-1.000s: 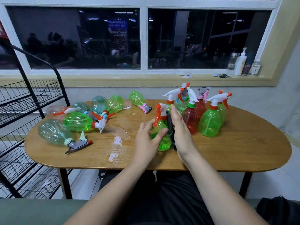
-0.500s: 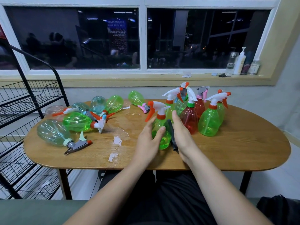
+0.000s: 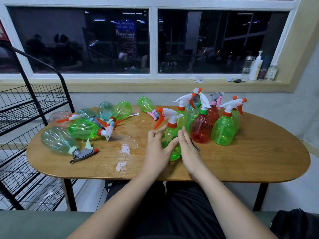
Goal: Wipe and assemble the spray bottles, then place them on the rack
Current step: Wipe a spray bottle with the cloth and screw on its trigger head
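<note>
Squarely, green bottle (image 3: 173, 152) between both hands (image 3: 155, 152) (upright).

Table centre: middle spray bottle (image 3: 170, 135) upright between left hand (image 3: 156, 152) and right hand (image 3: 189, 152).
Table back right: upright spray bottles (image 3: 201, 128), clustered behind the right hand.
Table left: lying spray bottles (image 3: 82, 128).
Left of table (image 3: 241, 166): rack (image 3: 34, 107).

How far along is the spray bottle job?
Done, apparently: the upright bottles stand assembled at the right. In hand: the left grip holds a green bottle and the right grip presses a dark cloth on it. Left: the toppled bottles at the left, then racking; the rack shows none.
</note>
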Motion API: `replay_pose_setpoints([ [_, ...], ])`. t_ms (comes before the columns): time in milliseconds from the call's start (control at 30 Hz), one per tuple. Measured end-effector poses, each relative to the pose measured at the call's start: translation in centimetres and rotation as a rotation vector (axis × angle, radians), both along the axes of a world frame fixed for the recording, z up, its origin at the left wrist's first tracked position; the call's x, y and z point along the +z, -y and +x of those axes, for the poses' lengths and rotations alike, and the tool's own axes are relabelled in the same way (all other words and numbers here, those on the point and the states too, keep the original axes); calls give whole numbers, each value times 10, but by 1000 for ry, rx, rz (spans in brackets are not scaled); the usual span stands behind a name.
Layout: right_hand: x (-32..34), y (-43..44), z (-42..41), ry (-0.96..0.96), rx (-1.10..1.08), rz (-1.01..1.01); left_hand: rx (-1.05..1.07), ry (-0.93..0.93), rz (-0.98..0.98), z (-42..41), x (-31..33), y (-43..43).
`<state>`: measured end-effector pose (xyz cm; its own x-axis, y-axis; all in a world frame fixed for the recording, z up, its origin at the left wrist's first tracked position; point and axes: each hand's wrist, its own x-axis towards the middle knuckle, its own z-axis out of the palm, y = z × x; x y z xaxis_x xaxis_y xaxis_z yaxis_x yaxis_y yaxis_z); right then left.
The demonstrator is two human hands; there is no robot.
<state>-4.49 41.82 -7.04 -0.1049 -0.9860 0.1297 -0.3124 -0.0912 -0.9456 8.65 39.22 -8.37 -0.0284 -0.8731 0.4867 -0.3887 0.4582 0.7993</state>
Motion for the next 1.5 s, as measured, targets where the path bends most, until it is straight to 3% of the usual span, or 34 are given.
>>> replay_pose_setpoints([
  [100,11,2,-1,55,37,26,21,4,-32,0,0,1],
  [367,42,-7,3,253,64,-190,16,-1,-9,0,1,0],
  [467,33,-10,3,190,52,-204,9,7,2,-1,1,1],
  [633,4,-11,3,-54,0,-28,13,13,-11,-1,0,3],
  [800,14,-4,-6,60,92,21,29,13,-6,0,-3,4],
  [1067,40,-3,-5,252,120,-149,14,-11,-18,2,-5,4],
  [1233,26,-8,-4,198,81,-216,29,-50,-39,1,-3,3],
  [1367,8,-10,-5,96,90,-115,32,-75,25,2,-3,3],
  [1500,15,-3,-9,115,87,-32,26,-66,53,1,-3,2],
])
